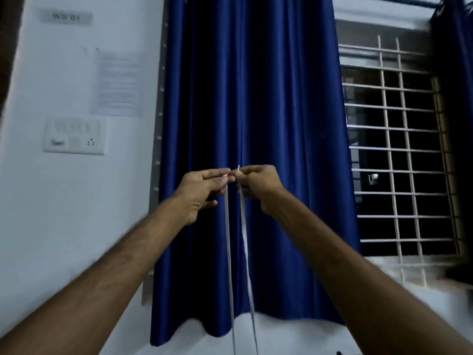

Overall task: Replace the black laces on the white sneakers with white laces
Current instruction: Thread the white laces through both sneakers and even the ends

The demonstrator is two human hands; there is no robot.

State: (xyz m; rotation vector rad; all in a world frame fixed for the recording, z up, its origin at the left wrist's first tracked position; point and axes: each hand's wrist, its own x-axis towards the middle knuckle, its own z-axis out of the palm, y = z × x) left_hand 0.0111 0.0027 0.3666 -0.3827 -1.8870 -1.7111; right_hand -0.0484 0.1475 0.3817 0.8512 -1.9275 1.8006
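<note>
between forearms [102, 290], lace [228, 239] vertical, ends up

Deep blue curtain [243, 124] at centre; white lace [229, 252], 2 plain strands; white wall [38, 201] at left; white window grille [387, 128], square-grid pattern, at right.

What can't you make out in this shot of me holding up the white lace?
Head view:
1. White lace: both strands run off the bottom edge, so where they end is unseen; no sneaker shows.
2. Lace ends: small, partly covered by the fingers of the left hand and right hand.
3. Paper notice and wall label: text blurred.
4. Beyond the window grille: too dark.
</note>
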